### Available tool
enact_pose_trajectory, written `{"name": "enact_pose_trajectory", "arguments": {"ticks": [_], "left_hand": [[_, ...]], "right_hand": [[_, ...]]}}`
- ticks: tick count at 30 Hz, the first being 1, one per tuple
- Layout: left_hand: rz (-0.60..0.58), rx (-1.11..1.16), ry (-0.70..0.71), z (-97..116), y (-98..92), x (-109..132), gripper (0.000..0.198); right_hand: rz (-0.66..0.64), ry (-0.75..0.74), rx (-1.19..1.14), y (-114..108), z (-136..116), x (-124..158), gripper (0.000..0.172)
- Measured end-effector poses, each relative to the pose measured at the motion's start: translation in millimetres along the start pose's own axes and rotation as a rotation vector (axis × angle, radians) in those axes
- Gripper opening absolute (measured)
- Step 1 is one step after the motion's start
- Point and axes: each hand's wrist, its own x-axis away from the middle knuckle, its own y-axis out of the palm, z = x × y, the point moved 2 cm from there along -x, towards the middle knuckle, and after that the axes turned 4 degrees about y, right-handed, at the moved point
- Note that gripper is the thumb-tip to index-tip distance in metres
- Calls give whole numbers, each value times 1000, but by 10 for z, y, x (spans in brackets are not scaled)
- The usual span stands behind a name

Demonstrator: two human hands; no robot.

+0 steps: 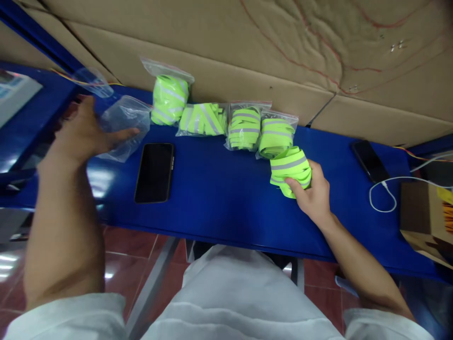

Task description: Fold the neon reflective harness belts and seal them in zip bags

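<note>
My right hand [314,191] grips a loose roll of neon yellow reflective tape [290,170] with a grey stripe, thumb on the near side. At the far left my left hand [83,130] reaches out with thumb and fingers spread, close over a clear plastic bag [127,123]; whether it touches the bag I cannot tell. Along the back of the table stand several zip bags of the same tape: a tall bag [170,99], a flatter bag [203,119], a third bag [244,127], and one [277,134] just behind the held roll.
A black phone [155,172] lies on the blue table [219,198] near my left arm. Another phone [370,160] with a white cable [371,198] is at the right, beside an open cardboard box [417,212]. A cardboard wall [219,56] bounds the back.
</note>
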Motion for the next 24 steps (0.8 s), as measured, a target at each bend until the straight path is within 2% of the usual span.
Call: {"name": "enact_pose_trajectory", "arguments": {"ticks": [1,2,3,5,8,10,12,13,15,17,20,24], "left_hand": [[0,-114,-146,-1,-5,18,129],[47,-205,-206,77,-22,81,124],[118,-255,-168,221,-41,177,113],[197,-247,37,612,-49,432,88],[216,-156,414,1213,116,781,74],[138,-137,723,1546,402,905,76],[-24,-211,908,1791,775,934,71],[-29,-206,991,1889,938,932,65],[-87,-204,980,2016,1193,907,63],[-148,-178,965,2072,1303,920,62],[-209,-163,956,2033,1233,1008,68],[-181,-66,851,1872,991,1074,86]], "right_hand": [[13,-1,2,-8,1,-14,58],[30,0,0,-23,2,-30,59],[49,4,-6,-42,3,-49,59],[80,26,-43,-85,16,-92,58],[51,117,-182,-132,63,-157,54],[-34,190,-297,-152,92,-188,52],[-140,236,-363,-181,94,-211,51],[-197,246,-370,-199,85,-221,49],[-326,265,-358,-235,63,-234,47],[-461,280,-334,-256,53,-240,46],[-577,279,-245,-244,82,-236,47],[-611,295,-174,-142,145,-211,52]]}}
